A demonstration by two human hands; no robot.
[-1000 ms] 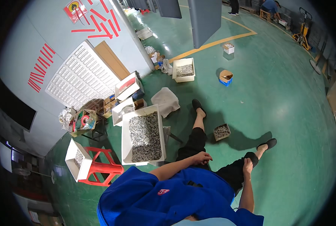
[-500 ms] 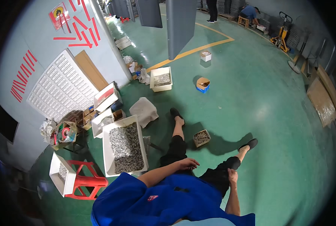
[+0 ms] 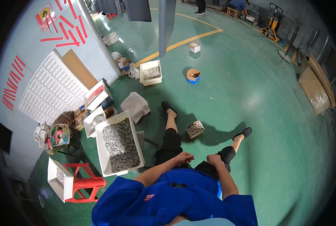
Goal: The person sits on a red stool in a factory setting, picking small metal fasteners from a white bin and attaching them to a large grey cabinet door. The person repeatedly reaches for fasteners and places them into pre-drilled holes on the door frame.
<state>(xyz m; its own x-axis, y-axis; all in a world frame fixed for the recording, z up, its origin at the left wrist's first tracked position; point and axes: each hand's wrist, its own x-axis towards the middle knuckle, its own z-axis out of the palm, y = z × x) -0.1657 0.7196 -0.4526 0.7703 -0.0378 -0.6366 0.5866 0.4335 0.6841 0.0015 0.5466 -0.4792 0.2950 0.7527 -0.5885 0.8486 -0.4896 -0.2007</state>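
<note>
My left hand (image 3: 183, 158) is over my lap with its fingers curled together. Whatever it holds, if anything, is too small to make out. Close by on the right, my right hand (image 3: 214, 160) is closed near my right thigh, its inside hidden. The two hands are apart. On the floor between my feet stands a small open box (image 3: 191, 135) of small metal-looking pieces. To my left is a large white tub (image 3: 101, 153), heaped with small grey metal pieces (image 3: 121, 145); neither hand touches it.
A red stool (image 3: 86, 183) and a tilted white bin (image 3: 66, 188) are at the left. Ahead are a white tub (image 3: 151, 81), a blue-and-brown box (image 3: 193, 77) and a small white box (image 3: 194, 49). A hanging grey panel (image 3: 167, 28) and a yellow pallet jack (image 3: 270, 32) stand farther off.
My right hand has come from beside my right knee inward and up toward my left hand. The left hand stays over my lap. The view has turned slightly right.
</note>
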